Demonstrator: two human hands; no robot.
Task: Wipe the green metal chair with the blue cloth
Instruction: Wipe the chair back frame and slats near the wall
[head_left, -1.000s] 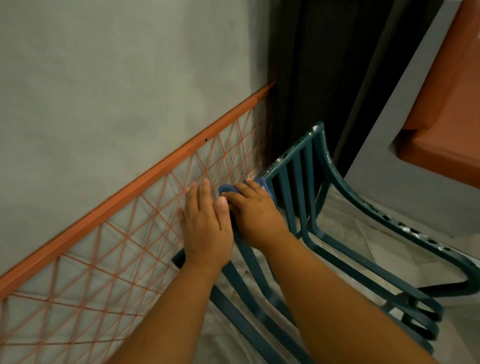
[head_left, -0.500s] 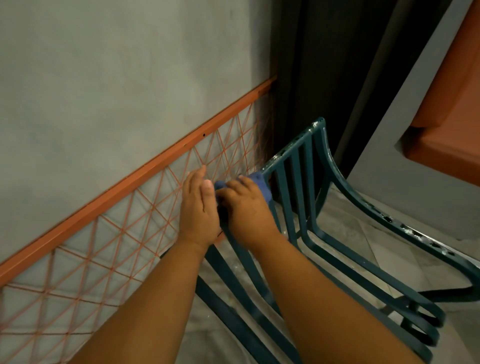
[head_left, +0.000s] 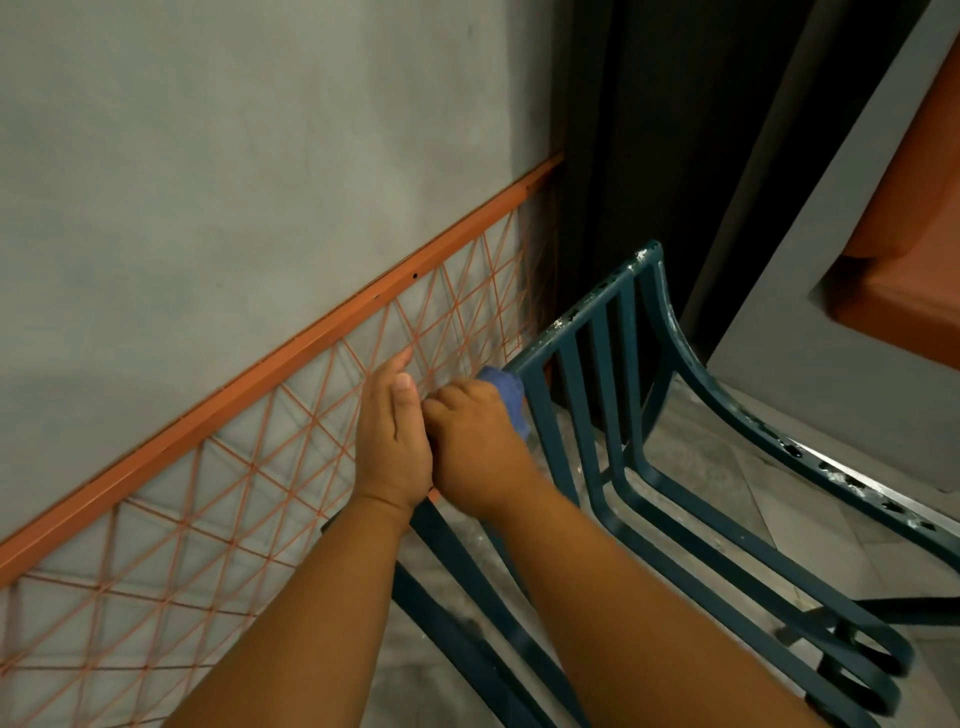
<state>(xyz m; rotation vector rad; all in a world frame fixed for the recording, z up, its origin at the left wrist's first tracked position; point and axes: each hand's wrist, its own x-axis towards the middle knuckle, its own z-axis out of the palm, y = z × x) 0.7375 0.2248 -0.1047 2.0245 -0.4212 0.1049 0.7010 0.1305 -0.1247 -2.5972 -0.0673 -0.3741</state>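
Observation:
The green metal chair (head_left: 613, 395) has a slatted back and seat with chipped paint along its top rail. My right hand (head_left: 478, 441) presses the blue cloth (head_left: 506, 389) against the near end of the backrest's top rail, fingers closed over the cloth; only a small part of it shows past my knuckles. My left hand (head_left: 392, 436) lies flat beside the right one, fingers straight and together, resting on the chair's left edge in front of the orange mesh. The left edge of the chair under both hands is hidden.
An orange wire-mesh panel (head_left: 249, 467) with an orange top bar runs along the grey wall on the left, close to the chair. A dark curtain (head_left: 649, 130) hangs behind the chair. An orange surface (head_left: 904, 249) juts in at upper right. Grey floor tiles show through the slats.
Both hands have slid up and away along the chair's back toward the top rail. More blue cloth shows beyond my right knuckles.

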